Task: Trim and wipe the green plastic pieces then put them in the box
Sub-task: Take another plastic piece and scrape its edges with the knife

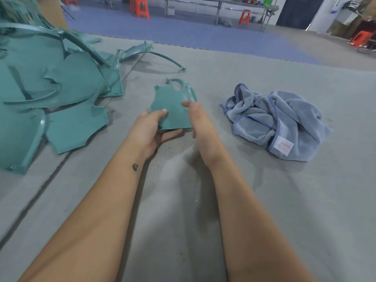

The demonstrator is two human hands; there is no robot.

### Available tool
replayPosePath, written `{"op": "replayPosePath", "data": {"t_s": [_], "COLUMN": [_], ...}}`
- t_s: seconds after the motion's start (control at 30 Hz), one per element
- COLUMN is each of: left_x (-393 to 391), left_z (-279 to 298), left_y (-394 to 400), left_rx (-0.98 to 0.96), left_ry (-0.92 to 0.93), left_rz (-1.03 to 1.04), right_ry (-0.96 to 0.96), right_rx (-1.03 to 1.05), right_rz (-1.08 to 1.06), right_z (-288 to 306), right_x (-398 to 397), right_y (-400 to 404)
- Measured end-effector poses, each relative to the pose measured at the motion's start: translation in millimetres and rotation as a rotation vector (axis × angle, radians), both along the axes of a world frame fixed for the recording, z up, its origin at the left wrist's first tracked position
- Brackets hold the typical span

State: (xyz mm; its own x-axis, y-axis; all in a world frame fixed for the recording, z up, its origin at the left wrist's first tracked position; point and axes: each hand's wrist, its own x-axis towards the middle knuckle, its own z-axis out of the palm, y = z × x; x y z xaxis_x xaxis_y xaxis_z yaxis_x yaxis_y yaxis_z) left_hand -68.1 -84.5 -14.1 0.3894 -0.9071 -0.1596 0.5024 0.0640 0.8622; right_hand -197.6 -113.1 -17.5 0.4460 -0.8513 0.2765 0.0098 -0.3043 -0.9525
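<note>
Green plastic piece (172, 106) gripped by left hand (151, 131), right hand (200, 123) pinching its edge; wiping with the cloth (274, 121) looks next.

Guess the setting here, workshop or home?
Likely a workshop floor: a pile of green plastic pieces on grey floor mats, long metal tables and orange stools behind.

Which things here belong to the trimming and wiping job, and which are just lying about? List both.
For the job:
- green piece, gripped by the left hand, with the right hand at its edge
- pile of green pieces
- blue cloth, crumpled on the mat

Lying about:
- orange stools
- long bench at the back
</note>
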Motion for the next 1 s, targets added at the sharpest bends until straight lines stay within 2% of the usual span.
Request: {"op": "replayPosePath", "data": {"t_s": [0.03,0.13,0.23,0.33,0.47,0.6,1.0], "left_x": [0.6,4.2,10.3,13.9,14.6,14.9,13.7], "left_z": [0.9,-1.8,-2.8,-2.3,-3.8,-2.4,-2.8], "left_y": [-0.2,-1.7,-2.5,-2.6,-2.4,-1.8,0.5], "left_rx": [-0.001,-0.021,-0.035,-0.048,-0.081,-0.099,-0.109], "left_ry": [0.026,0.067,0.143,0.177,0.225,0.298,0.324], "left_rz": [0.013,0.075,0.155,0.160,0.155,0.152,0.147], "right_ry": [-0.058,-0.028,-0.132,-0.193,-0.119,-0.125,0.020], "right_rx": [0.070,0.160,0.198,0.187,0.147,0.089,0.015], "right_rz": [-0.064,-0.338,-0.457,-0.427,-0.401,-0.396,-0.379], "right_z": [-1.3,-0.5,-1.1,-2.8,-4.8,-5.3,-11.9], "right_x": [-0.5,-3.7,-8.8,-11.7,-10.5,-12.0,-10.4], "right_y": [-3.3,-10.2,-17.9,-18.6,-17.4,-17.6,-20.5]}}
